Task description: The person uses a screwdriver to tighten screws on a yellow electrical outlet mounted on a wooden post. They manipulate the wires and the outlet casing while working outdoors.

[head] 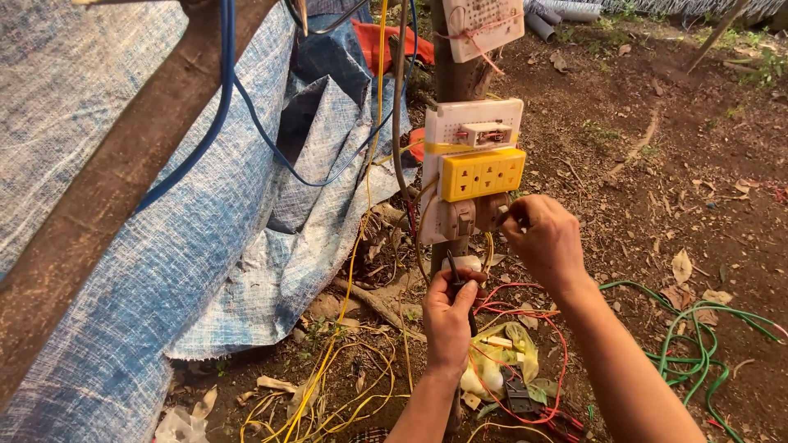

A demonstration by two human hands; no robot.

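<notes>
A wooden post (pixel 456 78) carries a white perforated board (pixel 472 123), a yellow socket strip (pixel 483 174) and two pale switch boxes (pixel 460 218) below it. My right hand (pixel 543 239) is raised at the right switch box, fingers pinched on something small by its edge. Lower down, my left hand (pixel 447 316) is closed around a thin dark tool or cable (pixel 454 271) next to the post's base. Red wires (pixel 525 312) loop between my two forearms.
A blue-white tarpaulin (pixel 205 246) hangs over a wooden beam (pixel 107 189) at left, with a blue cable (pixel 223 107) across it. Yellow wires (pixel 328 385) trail on the dirt below. Green cable (pixel 698 344) coils at right. Small parts and a plastic bag (pixel 501 361) lie by the post.
</notes>
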